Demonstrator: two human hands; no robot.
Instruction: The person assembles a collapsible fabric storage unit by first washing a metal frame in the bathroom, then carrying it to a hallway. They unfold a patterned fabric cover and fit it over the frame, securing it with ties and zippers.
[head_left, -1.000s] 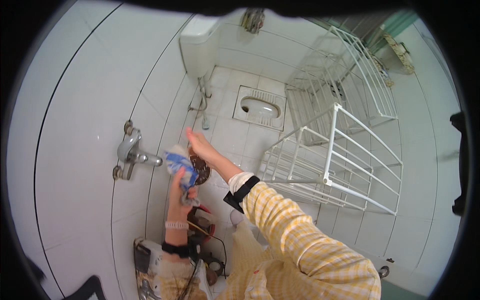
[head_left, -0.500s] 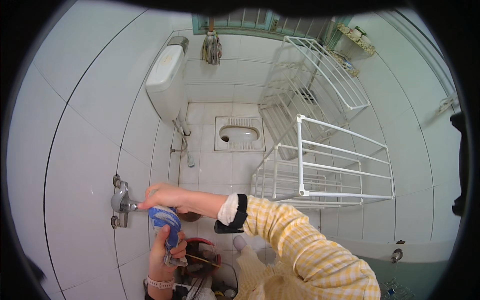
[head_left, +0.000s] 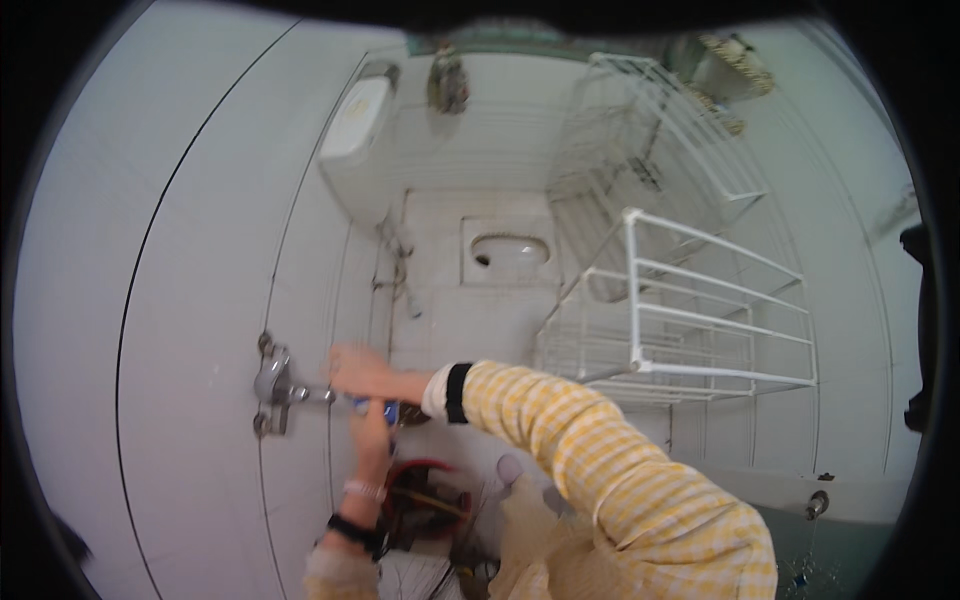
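Note:
My right hand (head_left: 362,371), blurred, reaches left from a yellow checked sleeve to the spout end of a metal wall tap (head_left: 274,386). Its fingers lie on or just at the spout; the grip is unclear. My left hand (head_left: 372,432) comes up from below and holds a small blue object (head_left: 386,409) right under the right hand, close to the tap's outlet. The left wrist wears a pale bracelet and a dark band.
A white wire rack (head_left: 690,320) stands at the right on the tiled floor. A squat toilet pan (head_left: 508,250) and a white cistern (head_left: 352,130) lie beyond. A red bucket (head_left: 425,495) with dark items sits below my hands.
The view has tilted up. My right hand moved left from the blue object to the tap and stays there. My left hand keeps the blue object raised near the spout.

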